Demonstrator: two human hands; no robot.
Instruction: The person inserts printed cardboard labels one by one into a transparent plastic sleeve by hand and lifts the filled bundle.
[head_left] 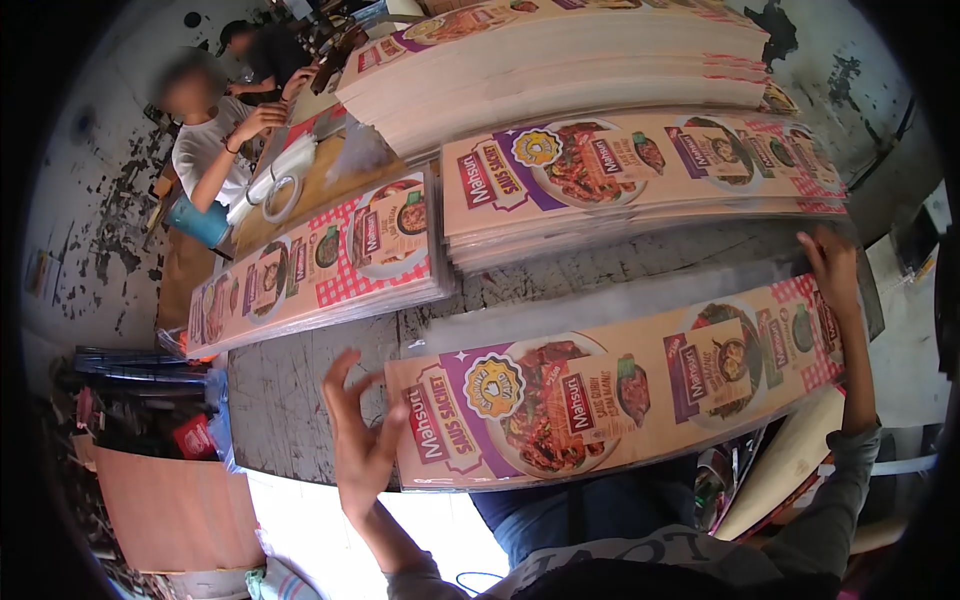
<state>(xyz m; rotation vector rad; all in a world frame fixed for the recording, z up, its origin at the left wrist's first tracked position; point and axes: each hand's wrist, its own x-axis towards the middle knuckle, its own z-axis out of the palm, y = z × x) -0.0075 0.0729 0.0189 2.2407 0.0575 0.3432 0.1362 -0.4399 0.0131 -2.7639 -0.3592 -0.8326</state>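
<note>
A long printed food banner (640,400), marked "Mahsuri Saus Sachet", lies near the table's front edge in front of my body. A strip of clear plastic (600,300) extends beyond its far edge. My left hand (362,440) is at the banner's left end, its fingers spread and curved, the thumb by the purple edge. At the far right end, my right hand (832,265) rests by the corner of the banner and the plastic, fingers stretched out and partly apart. Neither hand visibly grips anything.
Behind lie a stack of sleeved banners (640,180), another at the left (330,255), and a tall stack of prints (560,75) at the back. The dark scratched table (300,400) has a curved left edge. Two people work at the back left, one in a white shirt (210,150).
</note>
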